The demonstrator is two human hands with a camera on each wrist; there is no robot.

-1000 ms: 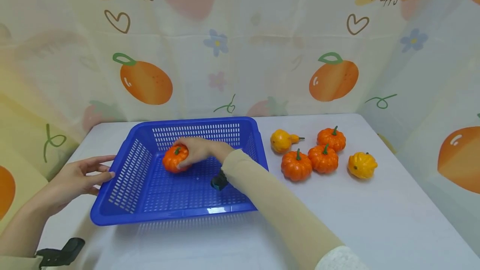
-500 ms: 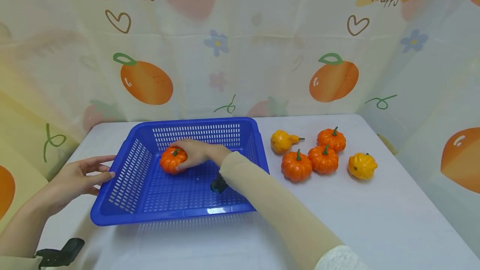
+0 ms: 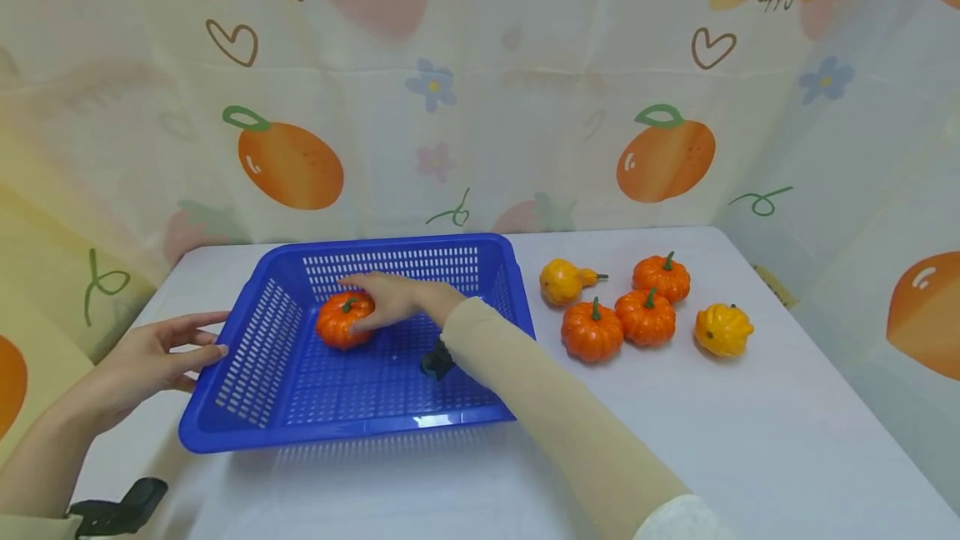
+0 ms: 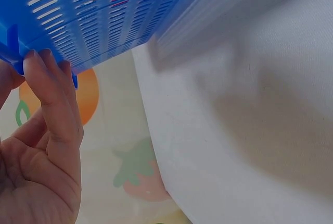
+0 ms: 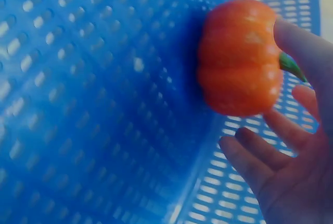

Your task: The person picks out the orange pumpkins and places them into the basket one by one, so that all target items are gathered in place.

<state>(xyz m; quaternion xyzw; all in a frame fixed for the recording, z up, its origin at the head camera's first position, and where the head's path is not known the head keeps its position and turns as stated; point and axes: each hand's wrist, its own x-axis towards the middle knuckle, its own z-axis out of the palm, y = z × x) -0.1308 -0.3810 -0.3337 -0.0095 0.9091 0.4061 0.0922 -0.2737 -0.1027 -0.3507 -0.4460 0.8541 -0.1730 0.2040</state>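
A blue plastic basket (image 3: 352, 432) with slotted walls stands on the table, and a small orange pumpkin (image 3: 339, 325) with a green stem sits on its floor toward the back left. My right hand (image 3: 393, 300) reaches over the pumpkin's right side; in the right wrist view its fingers are spread and loose, the thumb tip right at the pumpkin (image 5: 239, 60). At the basket's left rim, my left hand (image 3: 153, 361) pinches the edge between thumb and fingers. The left wrist view shows those fingertips under the rim of the basket (image 4: 99, 21).
Right of the basket lie three orange pumpkins (image 3: 592, 332), a yellow gourd (image 3: 564, 282) with a long neck and a ribbed yellow gourd (image 3: 723, 330). They rest on a white-covered table (image 3: 750, 440). A printed curtain (image 3: 510, 107) hangs behind it.
The orange pumpkin in the basket has shifted slightly left. My right hand's fingers have loosened from around it and spread. The left hand stays at the rim.
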